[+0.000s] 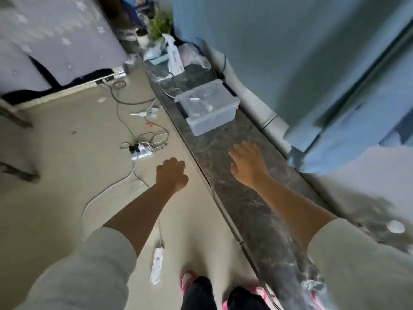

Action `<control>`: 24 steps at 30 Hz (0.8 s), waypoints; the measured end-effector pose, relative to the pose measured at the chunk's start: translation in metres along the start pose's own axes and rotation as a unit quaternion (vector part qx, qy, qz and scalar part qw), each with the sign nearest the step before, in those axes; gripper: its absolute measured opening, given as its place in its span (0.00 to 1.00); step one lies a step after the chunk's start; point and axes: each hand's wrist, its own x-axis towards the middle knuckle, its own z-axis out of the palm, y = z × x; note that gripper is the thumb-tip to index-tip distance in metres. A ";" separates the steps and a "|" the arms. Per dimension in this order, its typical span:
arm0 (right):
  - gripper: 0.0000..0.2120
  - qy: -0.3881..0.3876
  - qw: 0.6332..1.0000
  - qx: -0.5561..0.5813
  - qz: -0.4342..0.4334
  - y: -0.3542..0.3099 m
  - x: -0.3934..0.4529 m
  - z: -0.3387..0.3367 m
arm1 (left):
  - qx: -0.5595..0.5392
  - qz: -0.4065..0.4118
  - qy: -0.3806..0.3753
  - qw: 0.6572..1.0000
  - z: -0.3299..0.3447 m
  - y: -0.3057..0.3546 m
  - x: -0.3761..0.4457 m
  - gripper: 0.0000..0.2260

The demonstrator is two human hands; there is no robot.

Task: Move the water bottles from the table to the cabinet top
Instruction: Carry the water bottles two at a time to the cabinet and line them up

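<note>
Looking down along a dark marbled cabinet top (225, 153) that runs diagonally through the frame, blue wall on its far side. Right hand (248, 164) hovers over the bare stretch of that surface, palm down, fingers loosely spread, holding nothing. Left hand (172, 173) hangs over the floor just off the counter edge, fingers curled in loosely, also empty as far as I can tell; curled side faces away from camera, so grip is partly hidden. Both arms in light sleeves pushed up to the forearm.

Water bottles: cannot pick any out with confidence. Crinkled clear plastic at the near end of the counter (312, 287) may be one, too blurred to say.

On the cabinet top beyond the right hand: a lidded translucent storage box (207, 106), then further back a white spray bottle (174, 54) next to a clear plastic bag (192, 55), and a small green plant (161, 25).

Floor (67, 153): a white power strip (143, 151) with tangled cables near the left hand, a second strip (156, 265) near the feet, pink sandals (187, 280) at bottom edge
</note>
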 end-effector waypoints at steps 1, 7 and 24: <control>0.22 0.005 1.000 -0.012 -0.022 -0.021 0.013 -0.006 | -0.007 -0.021 0.000 1.000 -0.005 -0.024 -0.004 0.18; 0.21 0.043 0.990 -0.046 -0.126 -0.174 0.080 -0.038 | -0.059 -0.128 0.034 0.989 -0.037 -0.179 -0.028 0.20; 0.22 0.059 0.939 -0.083 -0.330 -0.488 0.277 -0.054 | -0.071 -0.318 0.082 0.942 -0.087 -0.478 -0.010 0.19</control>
